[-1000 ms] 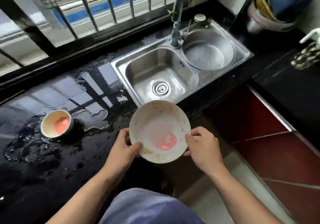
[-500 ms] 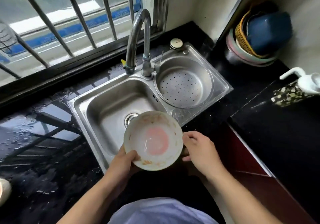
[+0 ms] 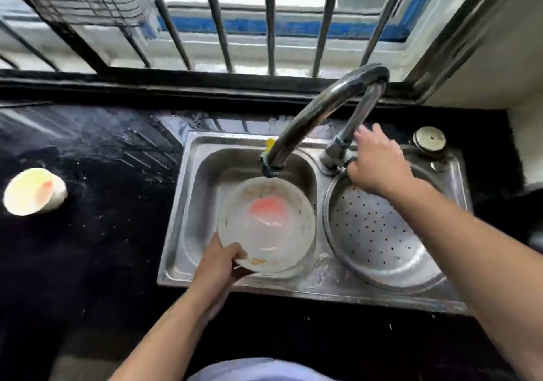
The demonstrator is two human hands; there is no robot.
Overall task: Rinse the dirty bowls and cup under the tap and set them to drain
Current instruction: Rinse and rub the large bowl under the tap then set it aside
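A white bowl (image 3: 267, 227) smeared with pink and brown residue hangs over the left basin of the steel sink (image 3: 179, 204), just below the spout of the curved tap (image 3: 311, 119). My left hand (image 3: 219, 266) grips the bowl's near rim. My right hand (image 3: 376, 163) is at the base of the tap, its fingers around the handle there. No water stream is visible. A small cream cup (image 3: 33, 191) with pink residue stands on the black counter far left.
The right basin holds a perforated steel drainer (image 3: 379, 233). A round metal cap (image 3: 429, 139) sits at the sink's back right corner. The wet black counter (image 3: 97, 233) surrounds the sink, and window bars (image 3: 217, 19) rise behind it.
The bowl moved from the counter edge into the left basin under the spout. My right hand let go of the bowl and reached to the tap's base. The view shifted over the sink.
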